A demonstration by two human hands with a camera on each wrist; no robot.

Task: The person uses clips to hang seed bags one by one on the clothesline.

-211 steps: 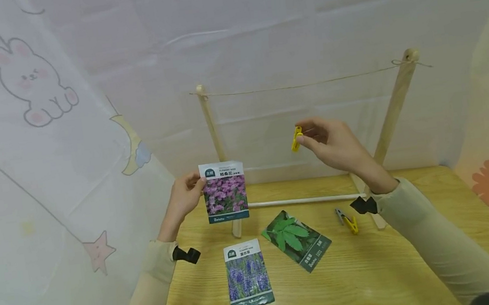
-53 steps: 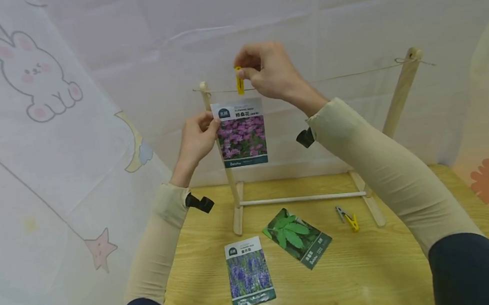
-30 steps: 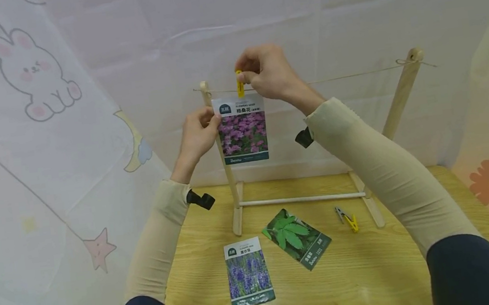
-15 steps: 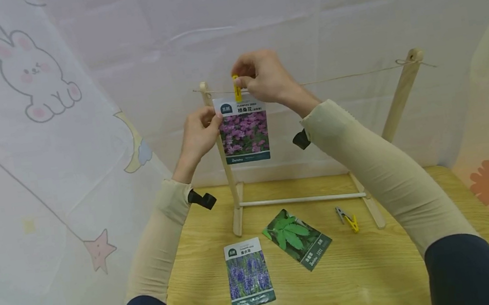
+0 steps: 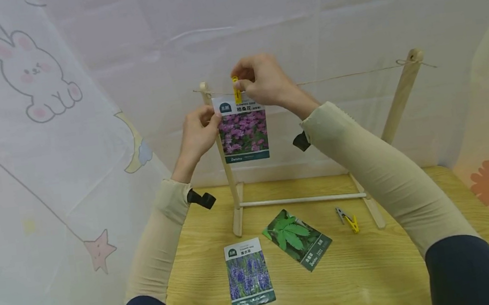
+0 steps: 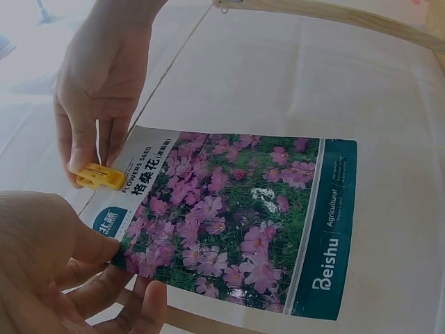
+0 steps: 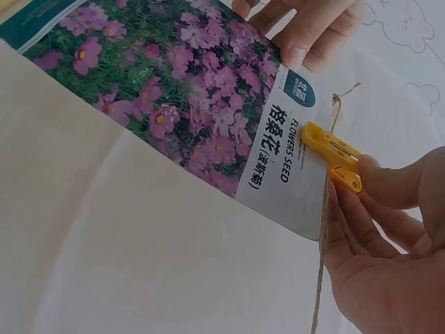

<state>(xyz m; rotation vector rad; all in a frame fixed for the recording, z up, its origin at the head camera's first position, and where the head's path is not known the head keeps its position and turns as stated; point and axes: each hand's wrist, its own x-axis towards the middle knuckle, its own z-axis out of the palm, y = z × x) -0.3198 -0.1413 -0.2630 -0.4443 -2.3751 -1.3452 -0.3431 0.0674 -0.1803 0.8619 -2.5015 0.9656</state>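
A wood-grain table [image 5: 345, 277] carries two seed packets lying face up — a lavender seed packet [image 5: 249, 274] and, near it, a slanted green-leaf seed packet [image 5: 297, 239]. A gray-and-yellow clothespin [image 5: 352, 223] — possibly two — lies farther right. A wooden stand [image 5: 301, 199] rests its feet [image 5: 237, 221] behind them.
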